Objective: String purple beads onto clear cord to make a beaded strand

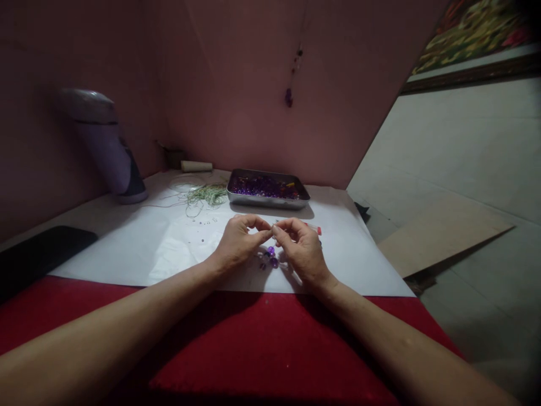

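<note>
My left hand (237, 241) and my right hand (306, 249) meet fingertip to fingertip over the white paper (135, 242). Each hand is closed in a pinch on the top end of a small beaded strand (271, 251). Its round purple and clear beads hang just beneath the fingertips. The exact spot where the fingers grip is too small to make out. Beyond the hands stands a metal tray (266, 201) of purple beads. A red-ended tool (319, 230) lies partly hidden behind my right hand.
A tangle of pale green thread (207, 194) lies left of the tray, with tiny loose beads (207, 222) in front. A purple bottle (107, 152) and a dark flat object (46, 256) are on the left. Another beaded strand (289, 97) hangs against the pink wall (236, 84).
</note>
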Demonstrator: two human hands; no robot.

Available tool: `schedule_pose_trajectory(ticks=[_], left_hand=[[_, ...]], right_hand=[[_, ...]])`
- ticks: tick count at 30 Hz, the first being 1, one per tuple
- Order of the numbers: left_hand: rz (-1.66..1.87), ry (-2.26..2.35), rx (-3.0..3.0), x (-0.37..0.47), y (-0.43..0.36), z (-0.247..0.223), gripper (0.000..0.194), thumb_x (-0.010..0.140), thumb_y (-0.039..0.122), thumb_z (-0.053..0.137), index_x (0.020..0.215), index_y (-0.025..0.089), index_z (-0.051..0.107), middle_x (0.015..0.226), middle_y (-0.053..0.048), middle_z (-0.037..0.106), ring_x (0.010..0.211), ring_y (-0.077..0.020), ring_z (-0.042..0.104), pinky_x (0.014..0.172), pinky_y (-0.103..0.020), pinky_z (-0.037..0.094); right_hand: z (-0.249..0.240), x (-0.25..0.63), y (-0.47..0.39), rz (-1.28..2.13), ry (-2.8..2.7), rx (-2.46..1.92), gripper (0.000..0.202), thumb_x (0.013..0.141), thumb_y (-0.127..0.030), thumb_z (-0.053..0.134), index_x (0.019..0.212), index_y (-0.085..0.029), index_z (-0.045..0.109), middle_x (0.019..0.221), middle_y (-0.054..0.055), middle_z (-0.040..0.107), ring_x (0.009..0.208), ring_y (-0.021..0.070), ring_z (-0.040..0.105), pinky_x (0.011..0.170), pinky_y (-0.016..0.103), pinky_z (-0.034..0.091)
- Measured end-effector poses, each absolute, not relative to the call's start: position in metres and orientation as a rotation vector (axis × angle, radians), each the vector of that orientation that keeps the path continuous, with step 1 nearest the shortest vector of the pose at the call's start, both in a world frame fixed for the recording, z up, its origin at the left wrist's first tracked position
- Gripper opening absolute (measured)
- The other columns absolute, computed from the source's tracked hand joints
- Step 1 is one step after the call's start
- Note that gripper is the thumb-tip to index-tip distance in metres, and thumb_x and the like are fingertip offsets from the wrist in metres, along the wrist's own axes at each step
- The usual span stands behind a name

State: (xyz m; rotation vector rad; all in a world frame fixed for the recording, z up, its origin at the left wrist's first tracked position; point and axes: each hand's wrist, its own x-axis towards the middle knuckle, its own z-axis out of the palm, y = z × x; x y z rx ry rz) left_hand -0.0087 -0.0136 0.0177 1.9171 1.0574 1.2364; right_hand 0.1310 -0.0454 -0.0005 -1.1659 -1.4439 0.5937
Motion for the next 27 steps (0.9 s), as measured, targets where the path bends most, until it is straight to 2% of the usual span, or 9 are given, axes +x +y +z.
schedule_pose_trajectory(ticks=[5, 12, 15, 21, 24, 27], left_hand=[[1.231, 1.071, 1.938, -0.0084, -0.0133, 0.0161, 0.011, 0.067, 0.027, 0.066, 0.061, 0.018, 0.067, 0.063, -0.002, 0.067, 0.064, -0.0144, 0.059, 0.069, -0.029, 0.046], [1.156, 1.038, 1.780, -0.0079, -0.0144, 0.0144, 0.013, 0.066, 0.029, 0.065, 0.063, 0.016, 0.065, 0.058, -0.001, 0.064, 0.053, -0.0115, 0.055, 0.051, -0.023, 0.043], [1.141, 1.051, 1.731, -0.0076, -0.0147, 0.0133, 0.011, 0.065, 0.027, 0.066, 0.063, 0.016, 0.065, 0.054, 0.001, 0.061, 0.050, -0.0106, 0.052, 0.049, -0.023, 0.042], [1.182, 1.067, 1.844, -0.0085, -0.0135, 0.0145, 0.009, 0.066, 0.027, 0.066, 0.063, 0.018, 0.066, 0.059, -0.001, 0.065, 0.059, -0.0139, 0.056, 0.064, -0.029, 0.046], [1.251, 1.139, 1.953, -0.0086, -0.0143, 0.0163, 0.007, 0.065, 0.024, 0.068, 0.059, 0.020, 0.067, 0.065, -0.003, 0.068, 0.070, -0.0175, 0.057, 0.076, -0.035, 0.044], [1.295, 1.199, 2.024, -0.0086, -0.0152, 0.0159, 0.007, 0.065, 0.023, 0.069, 0.058, 0.022, 0.068, 0.065, -0.002, 0.068, 0.076, -0.0200, 0.056, 0.078, -0.037, 0.042]], right_hand=[[-0.0010, 0.1310, -0.0456, 0.537, -1.484, -1.129, 0.009, 0.081, -0.025, 0.055, 0.074, -0.019, 0.057, 0.073, 0.002, 0.058, 0.068, 0.0151, 0.053, 0.066, 0.030, 0.043], [0.0034, 0.1298, -0.0472, 0.512, -1.490, -1.195, 0.010, 0.080, -0.025, 0.054, 0.074, -0.018, 0.057, 0.071, 0.002, 0.057, 0.067, 0.0158, 0.052, 0.062, 0.029, 0.041], [0.0045, 0.1300, -0.0469, 0.510, -1.479, -1.198, 0.012, 0.081, -0.025, 0.052, 0.073, -0.018, 0.055, 0.067, 0.001, 0.056, 0.064, 0.0152, 0.052, 0.062, 0.029, 0.040], [0.0051, 0.1312, -0.0475, 0.423, -1.502, -1.218, 0.014, 0.080, -0.024, 0.054, 0.067, -0.018, 0.057, 0.065, 0.001, 0.058, 0.063, 0.0156, 0.052, 0.062, 0.030, 0.040], [0.0056, 0.1309, -0.0492, 0.272, -1.574, -1.242, 0.013, 0.078, -0.021, 0.056, 0.066, -0.019, 0.059, 0.067, 0.002, 0.059, 0.063, 0.0159, 0.052, 0.061, 0.030, 0.039], [0.0059, 0.1308, -0.0511, 0.137, -1.653, -1.241, 0.015, 0.080, -0.019, 0.055, 0.066, -0.019, 0.059, 0.068, 0.003, 0.060, 0.064, 0.0163, 0.052, 0.062, 0.030, 0.039]])
